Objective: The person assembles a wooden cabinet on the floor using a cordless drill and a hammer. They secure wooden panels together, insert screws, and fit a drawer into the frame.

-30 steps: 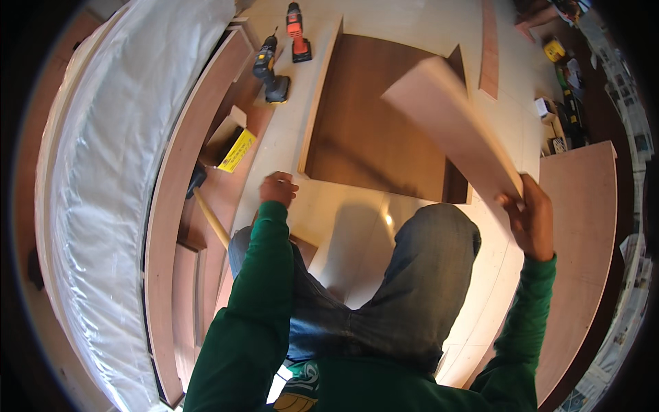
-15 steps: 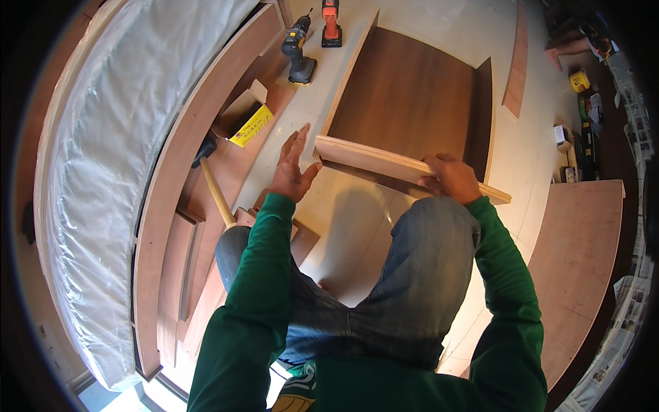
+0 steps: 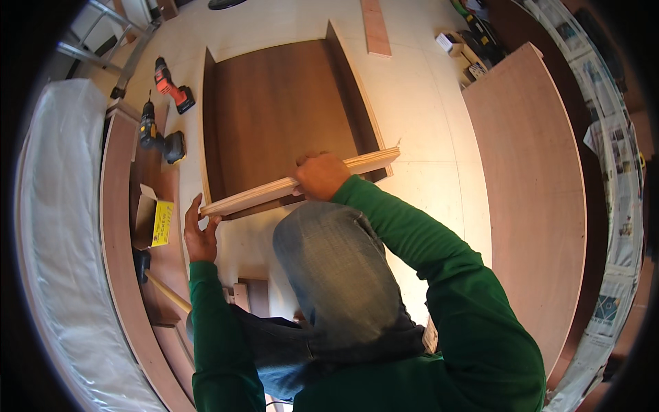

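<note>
A narrow plywood board (image 3: 250, 198) lies slantwise across the near end of a brown wooden box frame (image 3: 274, 96), which has a flat dark panel between two raised sides. My right hand (image 3: 321, 176) is closed over the board right of its middle, thumb on the near face. At the board's left end is my left hand (image 3: 200, 237), its thumb and fingers apart around the corner, seemingly touching it. My bent knee (image 3: 329, 240) is just below the board. Whether the board touches both side panels cannot be made out.
Left of the frame are a red drill (image 3: 171, 86), a black-yellow drill (image 3: 159, 134), an opened yellow screw box (image 3: 161, 223) and a mallet (image 3: 165, 288). A plastic-wrapped mattress-like slab (image 3: 58, 226) lines the left. A large plywood panel (image 3: 528, 192) lies right; a ladder (image 3: 123, 41) stands far left.
The view has swung right, so the frame appears further left. My left hand has come from beside the board to its left end. My right hand keeps hold of the board.
</note>
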### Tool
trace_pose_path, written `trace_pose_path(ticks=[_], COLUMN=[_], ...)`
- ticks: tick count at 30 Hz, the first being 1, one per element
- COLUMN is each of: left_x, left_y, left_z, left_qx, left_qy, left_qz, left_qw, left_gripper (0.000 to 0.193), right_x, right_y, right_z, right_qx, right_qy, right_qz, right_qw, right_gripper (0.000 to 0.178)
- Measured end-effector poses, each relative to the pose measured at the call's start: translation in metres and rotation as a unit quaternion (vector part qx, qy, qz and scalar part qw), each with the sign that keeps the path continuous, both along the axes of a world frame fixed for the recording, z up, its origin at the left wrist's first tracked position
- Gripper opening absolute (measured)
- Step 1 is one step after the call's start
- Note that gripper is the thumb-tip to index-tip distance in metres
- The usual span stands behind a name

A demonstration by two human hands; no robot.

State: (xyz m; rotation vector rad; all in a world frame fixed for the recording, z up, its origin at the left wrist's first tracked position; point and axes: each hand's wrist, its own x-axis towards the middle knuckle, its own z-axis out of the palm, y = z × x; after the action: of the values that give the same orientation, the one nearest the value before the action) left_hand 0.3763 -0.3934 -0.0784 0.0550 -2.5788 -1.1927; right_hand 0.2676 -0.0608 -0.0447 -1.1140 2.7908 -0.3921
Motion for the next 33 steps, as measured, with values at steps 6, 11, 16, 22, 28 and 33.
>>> trace_pose_path(ticks=[6, 11, 16, 22, 28, 33], left_x=[-0.015, -0.016, -0.019, -0.015, -0.016, -0.02], left_y=[-0.028, -0.02, -0.026, -0.023, -0.019, -0.03], left_z=[-0.01, -0.004, -0.009, -0.011, -0.012, -0.036], left_qx=[-0.065, -0.048, -0.022, -0.02, -0.062, 0.026], left_qy=[-0.02, -0.055, -0.098, -0.05, -0.015, -0.024], left_qz=[-0.064, -0.054, -0.056, -0.052, -0.05, -0.004], left_qw=[0.996, 0.996, 0.993, 0.997, 0.997, 0.999], left_gripper=[0.034, 0.024, 0.025, 0.028, 0.03, 0.034], right_x=[0.01, 0.013, 0.005, 0.028, 0.025, -0.008], right_y=[-0.011, -0.008, 0.012, 0.167, 0.171, 0.137], right_z=[0.009, 0.004, 0.047, 0.046, -0.004, -0.043], right_qx=[0.019, 0.038, -0.022, -0.395, -0.484, -0.567], right_qy=[-0.045, -0.072, -0.028, -0.154, -0.223, -0.233], right_qz=[-0.032, -0.04, -0.016, -0.314, -0.426, -0.427], right_qw=[0.998, 0.996, 0.999, 0.849, 0.731, 0.665], right_gripper=[0.029, 0.035, 0.061, 0.073, 0.087, 0.062])
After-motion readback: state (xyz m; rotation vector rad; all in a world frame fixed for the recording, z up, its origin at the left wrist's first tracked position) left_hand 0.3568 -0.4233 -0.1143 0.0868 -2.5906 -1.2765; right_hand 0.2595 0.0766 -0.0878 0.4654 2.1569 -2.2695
